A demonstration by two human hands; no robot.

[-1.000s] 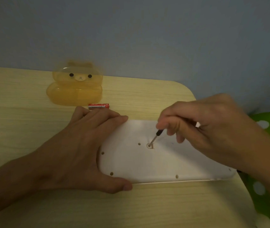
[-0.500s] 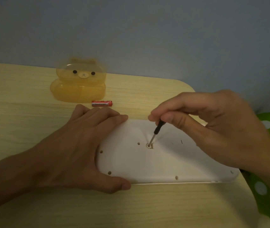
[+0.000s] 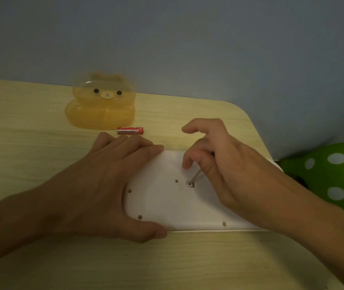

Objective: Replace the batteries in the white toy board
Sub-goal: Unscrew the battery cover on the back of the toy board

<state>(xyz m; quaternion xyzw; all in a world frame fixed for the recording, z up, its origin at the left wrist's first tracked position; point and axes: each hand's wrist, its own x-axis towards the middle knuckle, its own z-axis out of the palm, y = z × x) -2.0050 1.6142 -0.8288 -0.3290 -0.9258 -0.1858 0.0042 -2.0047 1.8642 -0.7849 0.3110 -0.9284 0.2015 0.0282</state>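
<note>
The white toy board [image 3: 162,206] lies back-up on the worktop [image 3: 20,143], centre-right of the frame. The left hand [image 3: 104,185] rests flat on its left end with the fingers straight. The right hand [image 3: 229,170] pinches a small screwdriver [image 3: 196,177], whose tip sits in a screw hole mid-board. A red battery [image 3: 130,130] lies just below an orange bear-shaped case [image 3: 102,109], upper left.

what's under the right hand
A screwdriver: its metal shaft slants down into a screw hole in the board. The right hand covers the handle and the board's right part.
</note>
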